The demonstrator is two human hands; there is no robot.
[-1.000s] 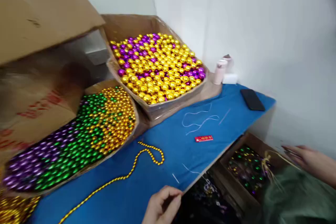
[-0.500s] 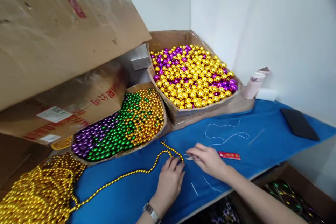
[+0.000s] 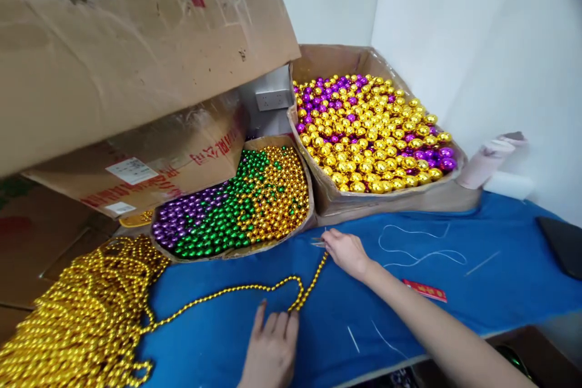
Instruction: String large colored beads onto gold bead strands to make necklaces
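A gold bead strand (image 3: 240,288) runs from the pile on the left across the blue cloth and doubles back near my hands. My left hand (image 3: 270,345), back upward, pinches the strand at its bend with the forefinger side; the little finger sticks out and the thumb is hidden. Farther up, my right hand (image 3: 346,253) is closed around small metal snips (image 3: 318,242) with thin points showing left of the fingers. The strand's end reaches up to this hand, and the stretch between both hands is fairly straight. Whether the right fingers also grip the end I cannot tell.
Heaped gold strands (image 3: 86,309) lie at left. Behind stand a box of small purple, green and gold beads (image 3: 245,212) and a carton of large gold and purple balls (image 3: 373,139). White thread (image 3: 422,257) and a red packet (image 3: 425,291) lie at right. An overhanging carton (image 3: 136,42) fills the upper left.
My right hand has moved up and away from my left, toward the bead box. The left hand has drawn back toward me, pulling the strand's bend along. The view has shifted left.
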